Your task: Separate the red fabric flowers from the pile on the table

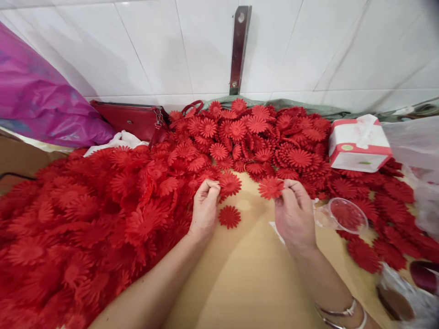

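My right hand [295, 214] is closed in a pinch on the edge of a red fabric-like flower [270, 187], held over the table. My left hand [205, 208] is also pinched shut. Its fingertips meet the left edge of another red flower [230, 183], but whether they grip it or something small in front of it is hidden. Just below, a single darker red flower [229, 217] lies flat on the tabletop [236, 278]. To the left spreads a large heap of loose red flowers [85, 228], reaching up to my left forearm.
More red flowers [257, 123] are piled along the tiled wall [147, 45]. A tissue box [358, 157] sits on them at the right, near a clear plastic cup [348, 217]. A red handbag [128, 121] and purple plastic bag [44, 87] stand back left.
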`<state>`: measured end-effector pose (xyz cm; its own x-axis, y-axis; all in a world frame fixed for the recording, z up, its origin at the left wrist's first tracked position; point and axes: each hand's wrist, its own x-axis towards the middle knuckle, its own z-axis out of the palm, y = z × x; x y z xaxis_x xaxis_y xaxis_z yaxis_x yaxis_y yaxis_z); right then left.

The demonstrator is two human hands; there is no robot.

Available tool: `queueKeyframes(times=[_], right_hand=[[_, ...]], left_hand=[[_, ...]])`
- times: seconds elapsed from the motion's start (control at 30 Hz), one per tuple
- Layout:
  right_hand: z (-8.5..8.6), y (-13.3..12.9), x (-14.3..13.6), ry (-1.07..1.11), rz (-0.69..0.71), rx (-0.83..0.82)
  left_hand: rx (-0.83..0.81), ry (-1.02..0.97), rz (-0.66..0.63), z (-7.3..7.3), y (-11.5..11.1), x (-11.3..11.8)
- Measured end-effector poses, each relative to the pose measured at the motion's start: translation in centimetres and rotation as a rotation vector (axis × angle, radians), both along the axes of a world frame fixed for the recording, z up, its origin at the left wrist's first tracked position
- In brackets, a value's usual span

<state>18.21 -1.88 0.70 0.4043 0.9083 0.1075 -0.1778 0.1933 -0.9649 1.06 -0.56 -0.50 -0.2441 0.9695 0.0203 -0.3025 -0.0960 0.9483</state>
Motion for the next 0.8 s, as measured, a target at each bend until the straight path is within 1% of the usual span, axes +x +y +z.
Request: queueKeyframes(times=[0.07,0.17,0.23,0.3,0.37,0.43,0.53,0.6,0.63,0.67,0.7,0.73,0.8], right_hand=[[-0.2,0.1,0.2,-0.019,0.01,0.006],[-0.3,0.0,0.1,-0.082,0.081,-0.015],[-0.1,-0.2,-0.2,-0.033,0.116,-0.027],[0.0,-0.2,-0.5,0.06,0.124,-0.036],[0.1,0.0,-0.7,0.128,0.116,-0.043],[0.1,0.1,-0.7,0.15,0.104,-0.052],[0.1,0.1,-0.5,0.156,0.061,-0.079],[0.3,0.0,-0.2,0.159,0.017,-0.109],[0.5,-0.1,-0.1,0.156,-0.004,-0.124],[0.6,-0.2,0.0,0.15,-0.024,-0.137],[0.7,-0.3,0.1,0.139,-0.04,-0.145],[0.7,-0.3,0.2,0.13,-0.05,-0.143],[0.5,-0.1,0.2,0.115,-0.053,-0.103]], left_hand=[[-0.014,0.032,0.017,-0.1,0.1,-0.2],[-0.028,0.071,-0.056,-0.1,-0.1,-0.2],[-0.031,0.036,-0.121,-0.1,0.0,0.0],[-0.03,0.01,-0.151,0.0,0.1,0.2],[-0.026,0.029,-0.146,0.3,0.1,0.2],[-0.005,0.078,-0.14,0.9,-0.2,0.3],[0.071,0.166,-0.161,2.0,-1.9,0.7],[0.121,0.187,-0.258,2.6,-3.3,1.5],[0.115,0.17,-0.341,2.7,-3.9,2.0],[0.071,0.133,-0.44,2.8,-4.4,2.5],[-0.003,0.099,-0.513,2.7,-4.6,3.0],[-0.061,0.087,-0.55,2.6,-4.7,3.3],[-0.102,0.12,-0.528,2.1,-4.3,3.5]])
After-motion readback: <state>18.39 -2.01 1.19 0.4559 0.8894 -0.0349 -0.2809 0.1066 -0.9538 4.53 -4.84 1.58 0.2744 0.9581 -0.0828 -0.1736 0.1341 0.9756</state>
